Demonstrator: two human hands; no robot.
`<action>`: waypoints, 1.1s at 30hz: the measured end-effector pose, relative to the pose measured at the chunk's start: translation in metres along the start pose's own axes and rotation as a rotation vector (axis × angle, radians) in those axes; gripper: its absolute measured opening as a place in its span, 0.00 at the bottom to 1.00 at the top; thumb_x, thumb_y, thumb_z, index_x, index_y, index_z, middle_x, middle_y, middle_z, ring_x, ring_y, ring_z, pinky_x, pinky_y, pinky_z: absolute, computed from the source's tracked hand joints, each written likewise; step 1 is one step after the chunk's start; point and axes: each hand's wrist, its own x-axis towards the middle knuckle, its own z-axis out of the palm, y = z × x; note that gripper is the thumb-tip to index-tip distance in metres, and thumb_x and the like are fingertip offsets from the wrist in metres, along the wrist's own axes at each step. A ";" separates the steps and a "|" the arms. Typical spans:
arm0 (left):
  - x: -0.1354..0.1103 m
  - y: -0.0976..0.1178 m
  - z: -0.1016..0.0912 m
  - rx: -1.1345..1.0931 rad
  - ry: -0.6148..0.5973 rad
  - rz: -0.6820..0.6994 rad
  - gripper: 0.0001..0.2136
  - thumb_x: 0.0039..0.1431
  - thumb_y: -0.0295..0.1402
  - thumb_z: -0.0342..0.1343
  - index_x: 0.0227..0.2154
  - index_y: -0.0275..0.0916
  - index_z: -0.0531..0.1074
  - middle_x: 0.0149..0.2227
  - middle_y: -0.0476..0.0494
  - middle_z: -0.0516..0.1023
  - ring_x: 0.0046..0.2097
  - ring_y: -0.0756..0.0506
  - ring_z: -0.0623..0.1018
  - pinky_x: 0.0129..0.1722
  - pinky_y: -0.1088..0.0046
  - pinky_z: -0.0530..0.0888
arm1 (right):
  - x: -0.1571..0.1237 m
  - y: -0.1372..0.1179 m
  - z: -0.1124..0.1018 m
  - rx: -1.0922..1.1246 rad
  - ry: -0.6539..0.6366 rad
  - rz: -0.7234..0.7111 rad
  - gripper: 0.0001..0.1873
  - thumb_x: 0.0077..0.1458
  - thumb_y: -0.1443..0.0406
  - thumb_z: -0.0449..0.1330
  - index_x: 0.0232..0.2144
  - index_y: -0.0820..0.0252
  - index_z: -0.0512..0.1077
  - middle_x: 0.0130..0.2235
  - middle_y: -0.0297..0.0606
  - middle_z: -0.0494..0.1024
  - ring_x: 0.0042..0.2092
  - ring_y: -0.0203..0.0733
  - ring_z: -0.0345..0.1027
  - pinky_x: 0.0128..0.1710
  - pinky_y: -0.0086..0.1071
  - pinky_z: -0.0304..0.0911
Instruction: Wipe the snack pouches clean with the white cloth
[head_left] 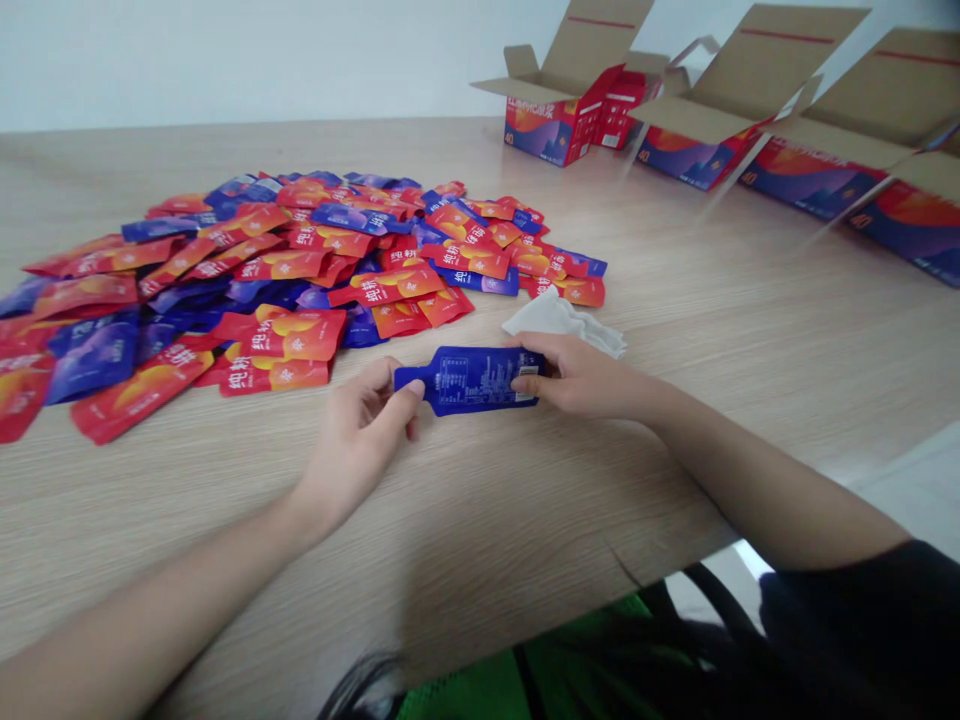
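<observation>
A blue bottle-shaped pouch [480, 380] is held level between both hands, above the table near its front edge. Its printed side, with small white text and a barcode, faces me. My left hand [367, 420] pinches the narrow neck end between thumb and fingers. At the wide end, my right hand [574, 375] grips the pouch beside the barcode. Just behind my right hand lies a crumpled white cloth [562, 318]. Beyond my left hand spreads a large pile of red-and-orange pouches [292, 345] mixed with blue ones [97, 345].
Several red and blue printed cartons with raised brown flaps stand in a row at the back right, among them a left carton [536, 130] and a middle carton [686, 155]. The wooden table [712, 330] meets a pale wall [262, 60] behind.
</observation>
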 end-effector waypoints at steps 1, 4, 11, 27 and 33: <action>0.002 0.000 -0.002 0.073 0.054 0.076 0.10 0.62 0.40 0.52 0.27 0.41 0.64 0.22 0.52 0.68 0.25 0.49 0.68 0.25 0.72 0.64 | 0.000 0.000 -0.001 -0.060 -0.011 -0.010 0.12 0.58 0.66 0.59 0.46 0.59 0.71 0.40 0.37 0.77 0.40 0.41 0.70 0.42 0.36 0.66; 0.003 -0.002 -0.004 0.422 0.136 0.426 0.05 0.61 0.35 0.53 0.34 0.40 0.65 0.32 0.47 0.71 0.34 0.45 0.72 0.34 0.67 0.69 | 0.000 -0.001 -0.002 -0.203 0.013 -0.073 0.17 0.55 0.70 0.59 0.48 0.61 0.72 0.43 0.41 0.76 0.43 0.43 0.70 0.45 0.38 0.65; -0.021 -0.012 0.023 1.054 -0.197 0.631 0.19 0.65 0.31 0.47 0.56 0.27 0.66 0.57 0.28 0.71 0.57 0.31 0.70 0.52 0.51 0.70 | -0.003 0.010 -0.012 -0.690 0.273 -0.074 0.30 0.56 0.57 0.61 0.59 0.61 0.67 0.61 0.53 0.61 0.62 0.62 0.55 0.60 0.56 0.53; -0.054 0.001 0.042 1.219 -0.162 0.475 0.25 0.61 0.38 0.54 0.54 0.21 0.71 0.56 0.21 0.72 0.54 0.29 0.73 0.48 0.54 0.75 | 0.007 0.005 -0.003 -0.514 0.643 -0.025 0.24 0.59 0.70 0.49 0.57 0.62 0.67 0.54 0.49 0.70 0.56 0.53 0.64 0.57 0.49 0.60; -0.059 0.001 0.045 1.249 -0.218 0.493 0.19 0.63 0.36 0.51 0.47 0.23 0.76 0.50 0.22 0.77 0.53 0.28 0.75 0.48 0.52 0.76 | -0.002 -0.037 0.065 -0.672 0.144 -0.276 0.23 0.65 0.59 0.50 0.59 0.60 0.67 0.63 0.47 0.64 0.62 0.53 0.55 0.61 0.49 0.53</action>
